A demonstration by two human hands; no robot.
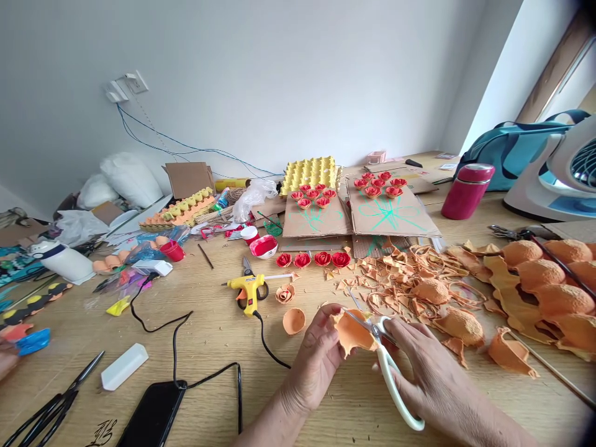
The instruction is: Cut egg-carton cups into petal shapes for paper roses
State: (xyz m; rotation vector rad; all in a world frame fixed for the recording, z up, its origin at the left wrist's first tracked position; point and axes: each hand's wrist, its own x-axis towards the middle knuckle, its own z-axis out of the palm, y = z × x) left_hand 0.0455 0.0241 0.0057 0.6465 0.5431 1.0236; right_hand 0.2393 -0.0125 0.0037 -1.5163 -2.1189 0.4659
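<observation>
My left hand pinches an orange egg carton cup with a ragged edge. In my right hand is a pair of white-handled scissors, its blades at the cup's rim. A trimmed orange cup lies on the table left of my left hand. Behind it sits an unpainted carton rose, and a row of red roses stands farther back. The yellow glue gun rests on black scissors, with its cord running toward my left wrist.
Orange scraps cover the right middle of the table, beside an egg tray. Two cardboard sheets with red roses lean behind. A pink thermos stands back right; a phone and large black scissors lie front left.
</observation>
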